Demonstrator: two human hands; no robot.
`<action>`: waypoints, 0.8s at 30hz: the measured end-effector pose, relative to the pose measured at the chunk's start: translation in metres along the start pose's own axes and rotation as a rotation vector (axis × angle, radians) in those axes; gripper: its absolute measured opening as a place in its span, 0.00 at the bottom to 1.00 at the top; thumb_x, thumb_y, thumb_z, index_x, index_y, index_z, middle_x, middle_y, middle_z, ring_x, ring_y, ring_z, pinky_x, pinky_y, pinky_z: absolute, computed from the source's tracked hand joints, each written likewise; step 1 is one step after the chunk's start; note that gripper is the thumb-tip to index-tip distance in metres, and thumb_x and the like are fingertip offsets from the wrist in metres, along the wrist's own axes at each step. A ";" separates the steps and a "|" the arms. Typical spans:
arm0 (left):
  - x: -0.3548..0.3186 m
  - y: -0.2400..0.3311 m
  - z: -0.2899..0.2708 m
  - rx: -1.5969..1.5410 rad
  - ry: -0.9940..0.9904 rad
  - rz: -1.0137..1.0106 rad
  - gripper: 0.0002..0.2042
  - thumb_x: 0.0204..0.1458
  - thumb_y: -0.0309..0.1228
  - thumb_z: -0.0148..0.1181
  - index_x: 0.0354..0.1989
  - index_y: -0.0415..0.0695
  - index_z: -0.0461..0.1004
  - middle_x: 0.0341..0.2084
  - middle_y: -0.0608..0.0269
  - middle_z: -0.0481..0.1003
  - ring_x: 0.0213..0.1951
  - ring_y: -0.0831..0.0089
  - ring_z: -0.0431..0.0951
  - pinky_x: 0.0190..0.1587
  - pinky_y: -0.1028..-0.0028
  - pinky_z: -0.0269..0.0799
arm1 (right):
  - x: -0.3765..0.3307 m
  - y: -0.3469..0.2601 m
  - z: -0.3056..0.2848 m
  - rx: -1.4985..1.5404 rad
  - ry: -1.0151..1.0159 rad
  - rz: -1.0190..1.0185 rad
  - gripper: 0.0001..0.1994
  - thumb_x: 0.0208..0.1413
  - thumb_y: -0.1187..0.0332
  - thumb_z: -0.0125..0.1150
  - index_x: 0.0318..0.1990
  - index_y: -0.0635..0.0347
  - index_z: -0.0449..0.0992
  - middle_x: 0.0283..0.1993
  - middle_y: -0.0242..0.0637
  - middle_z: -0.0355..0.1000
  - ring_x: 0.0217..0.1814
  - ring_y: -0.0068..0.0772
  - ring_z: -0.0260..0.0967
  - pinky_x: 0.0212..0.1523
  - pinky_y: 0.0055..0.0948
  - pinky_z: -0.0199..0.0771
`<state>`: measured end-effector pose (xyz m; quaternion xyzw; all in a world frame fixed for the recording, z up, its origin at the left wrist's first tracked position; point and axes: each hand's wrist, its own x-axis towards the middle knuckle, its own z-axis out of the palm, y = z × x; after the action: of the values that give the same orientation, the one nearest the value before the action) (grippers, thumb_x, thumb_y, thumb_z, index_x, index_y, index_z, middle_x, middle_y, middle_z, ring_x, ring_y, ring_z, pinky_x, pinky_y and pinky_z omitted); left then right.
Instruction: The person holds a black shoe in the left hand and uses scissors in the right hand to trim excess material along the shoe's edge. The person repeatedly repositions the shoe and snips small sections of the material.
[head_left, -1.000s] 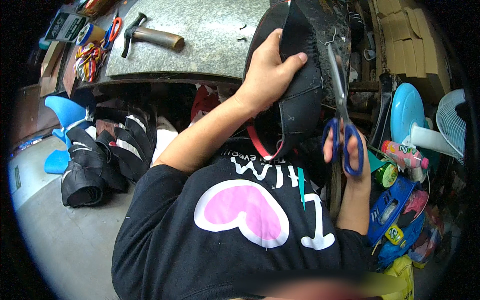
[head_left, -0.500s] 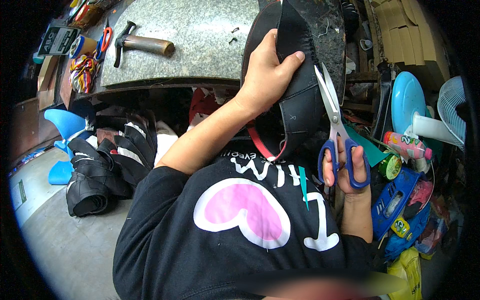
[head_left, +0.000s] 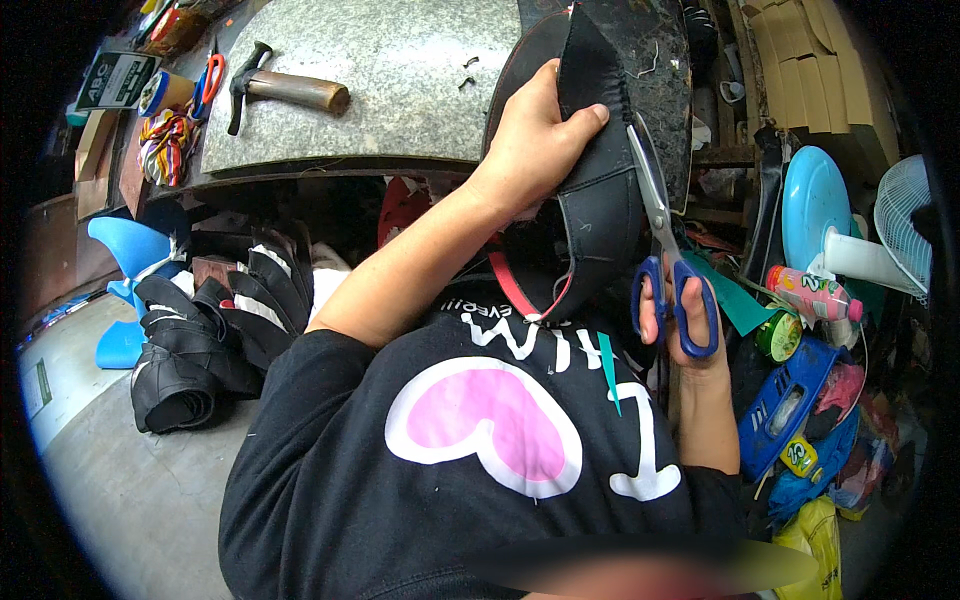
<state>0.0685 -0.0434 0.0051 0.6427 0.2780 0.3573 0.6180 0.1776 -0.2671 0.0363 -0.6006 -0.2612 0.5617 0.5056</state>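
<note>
My left hand (head_left: 540,130) is closed on a black stitched shoe upper (head_left: 605,210), its thumb lying over the gathered edge. A red-lined strap (head_left: 520,290) loops from the upper's lower end, near my shirt. In my right hand (head_left: 685,320) are scissors (head_left: 655,200) with dark blue handles, fingers through the loops. The blades point away from me along the upper's right edge, their tips close to the gathered rim. From this view I cannot tell whether they touch it. The blades look nearly together.
A hammer (head_left: 300,90) lies on the speckled stone slab (head_left: 420,50). Rolled black pieces (head_left: 190,370) are piled at left, beside a blue fan blade (head_left: 130,245). Right of me stand a fan (head_left: 815,205), a pink bottle (head_left: 815,290) and a blue plastic tray (head_left: 790,400).
The scissors have moved a little away from me and left, closer along the upper's edge, and their blades have come together. The upper has shifted slightly; my left hand keeps its hold.
</note>
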 end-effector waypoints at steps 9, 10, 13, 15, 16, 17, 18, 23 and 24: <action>-0.001 -0.003 0.001 0.057 -0.001 0.020 0.20 0.49 0.28 0.60 0.49 0.32 0.66 0.34 0.46 0.77 0.35 0.61 0.79 0.40 0.68 0.74 | 0.007 0.001 0.007 0.041 -0.014 -0.018 0.31 0.53 0.35 0.51 0.33 0.61 0.67 0.17 0.31 0.65 0.16 0.18 0.62 0.19 0.15 0.58; -0.002 -0.002 0.001 0.087 -0.001 0.033 0.20 0.49 0.28 0.60 0.49 0.32 0.66 0.34 0.46 0.77 0.35 0.62 0.79 0.40 0.68 0.74 | 0.008 0.001 0.007 -0.012 0.005 -0.016 0.30 0.53 0.36 0.52 0.33 0.61 0.67 0.18 0.31 0.64 0.16 0.18 0.61 0.18 0.15 0.58; -0.004 -0.002 0.001 0.043 0.011 0.068 0.22 0.49 0.30 0.61 0.49 0.29 0.65 0.31 0.45 0.77 0.33 0.64 0.79 0.37 0.69 0.74 | 0.009 -0.001 0.007 -0.101 0.057 -0.036 0.30 0.54 0.37 0.53 0.32 0.61 0.68 0.18 0.30 0.64 0.16 0.18 0.61 0.18 0.16 0.58; -0.004 -0.003 0.001 0.078 0.007 0.015 0.23 0.49 0.31 0.61 0.49 0.28 0.65 0.27 0.46 0.76 0.29 0.66 0.77 0.34 0.69 0.73 | 0.009 0.000 0.007 -0.063 0.042 -0.031 0.29 0.54 0.37 0.53 0.32 0.61 0.68 0.17 0.30 0.63 0.15 0.18 0.61 0.18 0.16 0.58; -0.004 -0.004 0.001 0.103 0.026 0.025 0.23 0.49 0.31 0.61 0.49 0.27 0.65 0.26 0.46 0.75 0.27 0.67 0.77 0.33 0.69 0.73 | 0.009 0.000 0.008 -0.050 0.033 -0.032 0.29 0.54 0.38 0.53 0.31 0.61 0.68 0.17 0.30 0.63 0.15 0.18 0.61 0.18 0.16 0.58; -0.003 -0.005 0.002 0.089 0.018 0.029 0.23 0.49 0.31 0.61 0.49 0.27 0.64 0.24 0.48 0.75 0.26 0.68 0.76 0.31 0.69 0.72 | 0.009 0.001 0.008 -0.041 0.043 -0.026 0.29 0.54 0.38 0.53 0.31 0.61 0.68 0.17 0.30 0.63 0.15 0.18 0.61 0.18 0.16 0.58; -0.003 -0.006 0.002 0.087 0.029 0.049 0.24 0.49 0.31 0.61 0.49 0.27 0.64 0.23 0.49 0.74 0.24 0.68 0.75 0.29 0.69 0.71 | 0.009 0.001 0.008 -0.035 0.043 -0.019 0.29 0.54 0.38 0.53 0.32 0.61 0.68 0.17 0.30 0.63 0.15 0.18 0.61 0.18 0.16 0.58; -0.006 -0.007 0.002 0.123 0.033 0.032 0.24 0.49 0.31 0.62 0.50 0.26 0.64 0.18 0.54 0.72 0.21 0.72 0.72 0.25 0.71 0.68 | 0.007 0.002 0.007 0.003 0.016 0.001 0.30 0.54 0.37 0.52 0.32 0.61 0.68 0.17 0.30 0.64 0.15 0.18 0.62 0.17 0.15 0.58; -0.007 -0.006 0.002 0.105 0.032 0.028 0.24 0.49 0.31 0.62 0.50 0.26 0.64 0.18 0.54 0.72 0.21 0.73 0.72 0.25 0.71 0.68 | 0.005 0.002 0.007 0.030 0.008 0.007 0.30 0.54 0.37 0.52 0.32 0.61 0.68 0.17 0.30 0.64 0.15 0.18 0.62 0.17 0.15 0.58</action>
<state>0.0665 -0.0492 -0.0016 0.6723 0.2974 0.3610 0.5739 0.1721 -0.2608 0.0336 -0.5960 -0.2485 0.5647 0.5139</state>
